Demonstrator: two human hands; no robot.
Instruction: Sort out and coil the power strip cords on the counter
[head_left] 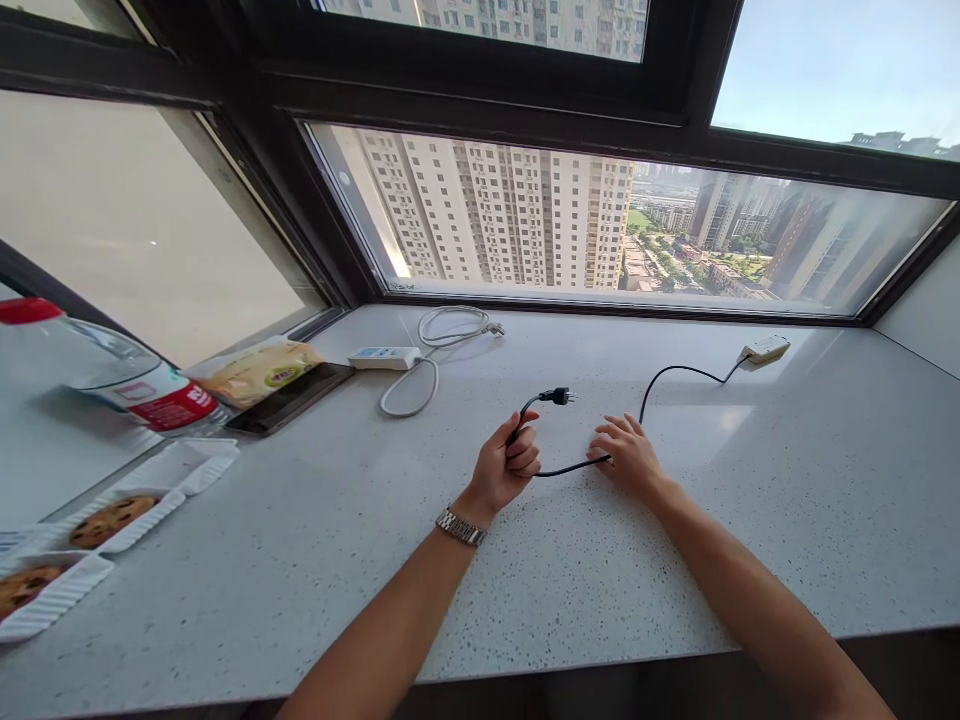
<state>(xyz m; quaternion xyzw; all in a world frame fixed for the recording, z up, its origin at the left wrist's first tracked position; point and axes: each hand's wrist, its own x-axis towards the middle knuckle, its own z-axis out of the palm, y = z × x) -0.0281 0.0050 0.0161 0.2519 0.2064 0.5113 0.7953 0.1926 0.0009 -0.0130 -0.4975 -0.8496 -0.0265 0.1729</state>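
Note:
My left hand (508, 462), with a metal watch on its wrist, is closed around a black power cord (566, 469). The plug (559, 397) sticks out beyond its fingers, prongs pointing right. From the left hand the cord runs across to my right hand (624, 452), whose fingers are bent over it, low on the white speckled countertop (360, 560). Past the right hand, the cord curves away to a small pale box (765, 350) near the window. How tightly the right fingers hold the cord is partly hidden.
A white power strip (384, 358) with a looped cord (409, 412) lies by the window. At left are a red-capped bottle (165, 395), a yellow packet (262, 370), a dark phone-like slab (292, 398) and a white tray (202, 465) with cookies (112, 522). The window frame (615, 308) borders the back.

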